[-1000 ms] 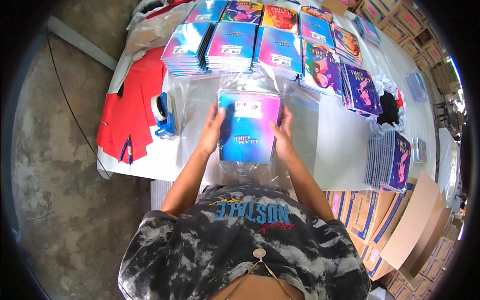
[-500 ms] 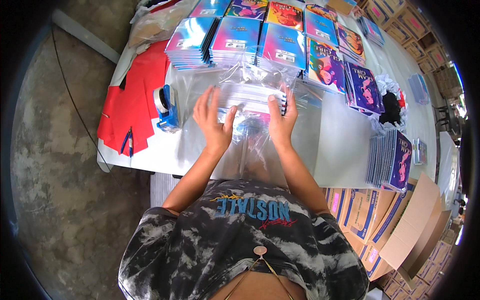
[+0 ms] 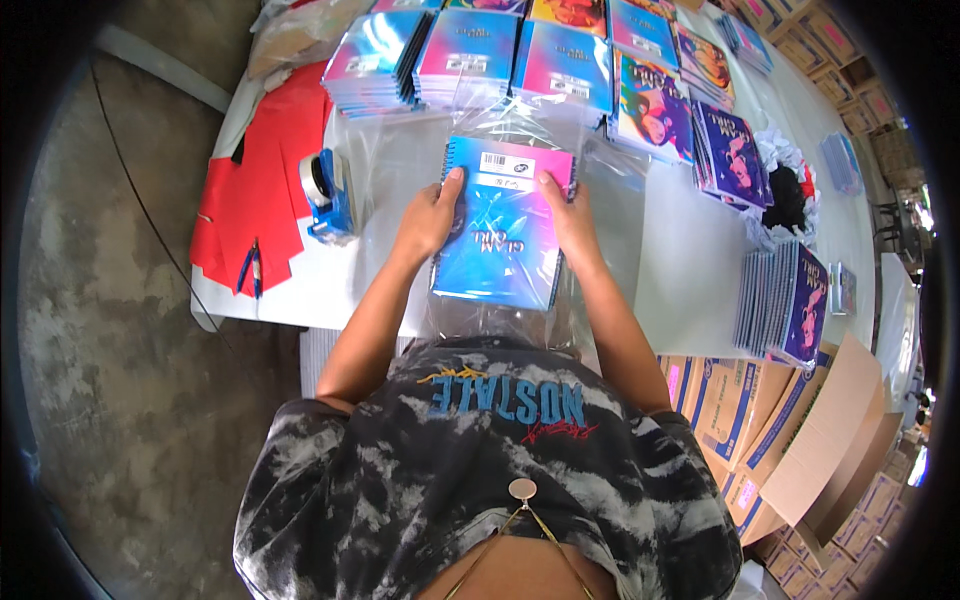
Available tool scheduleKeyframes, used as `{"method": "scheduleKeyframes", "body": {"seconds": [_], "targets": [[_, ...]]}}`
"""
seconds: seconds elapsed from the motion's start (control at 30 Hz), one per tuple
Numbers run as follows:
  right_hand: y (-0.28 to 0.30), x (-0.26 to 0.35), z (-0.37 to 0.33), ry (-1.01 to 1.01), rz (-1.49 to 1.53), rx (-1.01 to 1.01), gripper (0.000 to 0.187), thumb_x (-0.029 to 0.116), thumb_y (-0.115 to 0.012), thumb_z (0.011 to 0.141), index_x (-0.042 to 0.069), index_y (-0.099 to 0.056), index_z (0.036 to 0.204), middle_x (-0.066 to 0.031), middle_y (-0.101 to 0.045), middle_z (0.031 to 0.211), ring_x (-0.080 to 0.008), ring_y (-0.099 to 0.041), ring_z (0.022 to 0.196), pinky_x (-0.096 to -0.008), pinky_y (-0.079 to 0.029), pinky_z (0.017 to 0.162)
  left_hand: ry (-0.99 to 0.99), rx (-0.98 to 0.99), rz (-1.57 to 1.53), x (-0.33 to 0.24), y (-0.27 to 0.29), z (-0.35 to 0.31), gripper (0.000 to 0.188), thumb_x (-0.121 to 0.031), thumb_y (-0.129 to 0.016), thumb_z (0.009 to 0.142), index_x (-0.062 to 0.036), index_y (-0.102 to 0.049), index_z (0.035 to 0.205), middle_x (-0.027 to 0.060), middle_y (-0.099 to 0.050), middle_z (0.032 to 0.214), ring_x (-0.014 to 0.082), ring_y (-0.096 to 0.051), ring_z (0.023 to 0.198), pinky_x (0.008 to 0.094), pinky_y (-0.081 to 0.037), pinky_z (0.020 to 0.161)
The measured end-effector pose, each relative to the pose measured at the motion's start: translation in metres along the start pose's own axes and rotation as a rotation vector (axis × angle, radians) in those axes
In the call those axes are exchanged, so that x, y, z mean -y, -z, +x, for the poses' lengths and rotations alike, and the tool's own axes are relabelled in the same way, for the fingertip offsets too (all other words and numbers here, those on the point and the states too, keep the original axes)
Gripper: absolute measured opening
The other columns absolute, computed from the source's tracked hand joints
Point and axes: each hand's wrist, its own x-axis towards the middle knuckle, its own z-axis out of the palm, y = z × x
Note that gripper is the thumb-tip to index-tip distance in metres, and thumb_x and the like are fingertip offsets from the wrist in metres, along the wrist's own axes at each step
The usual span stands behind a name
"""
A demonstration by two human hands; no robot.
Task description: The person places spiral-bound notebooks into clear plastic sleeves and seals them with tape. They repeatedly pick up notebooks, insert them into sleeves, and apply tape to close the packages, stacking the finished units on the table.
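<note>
Between my two hands lies a stack of spiral notebooks (image 3: 500,225), its blue and pink cover facing up and turned upside down to me. A clear plastic bag (image 3: 500,115) surrounds the notebooks and spreads past their far and near ends. My left hand (image 3: 434,215) grips the spiral edge, thumb on the cover. At the opposite edge, my right hand (image 3: 570,215) holds on the same way. The fingers under the stack are hidden.
Stacks of notebooks (image 3: 465,50) line the far side of the white table (image 3: 690,290). A blue tape dispenser (image 3: 330,195), pens (image 3: 250,268) and red sheets (image 3: 270,160) lie left. More notebooks (image 3: 780,300) stand right, above an open cardboard box (image 3: 825,440).
The notebooks, earlier standing with their page edges toward me, now lie cover up and closer to me. My hands, earlier spread beside them, have closed on both sides.
</note>
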Motion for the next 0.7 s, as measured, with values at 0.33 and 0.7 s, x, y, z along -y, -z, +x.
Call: {"method": "scheduleKeyframes", "body": {"seconds": [0.33,0.7], "targets": [[-0.007,-0.008,-0.005,0.667,-0.826,0.06,0.046,0.016,-0.059,0.079,0.012,-0.052,0.125,-0.0108,-0.051,0.127,-0.0295,-0.039,0.124,-0.0497,-0.021,0.104,-0.226,-0.349,0.341,0.027,-0.009,0.012,0.052,-0.045,-0.056,0.083,-0.0042,-0.056,0.115,0.0191,-0.056,0.11,0.0342,-0.056,0.101,0.0412,-0.045,0.086],[-0.027,0.046,0.035,0.727,-1.034,0.749,0.008,0.014,-0.065,0.067,0.011,-0.066,0.074,-0.0049,-0.064,0.084,-0.0225,-0.052,0.102,-0.0443,-0.02,0.103,-0.01,-0.076,0.13,0.057,-0.042,0.081,0.075,-0.061,-0.051,0.08,0.0,-0.049,0.124,0.0219,-0.049,0.125,0.0335,-0.051,0.112,0.0412,-0.041,0.093]]}}
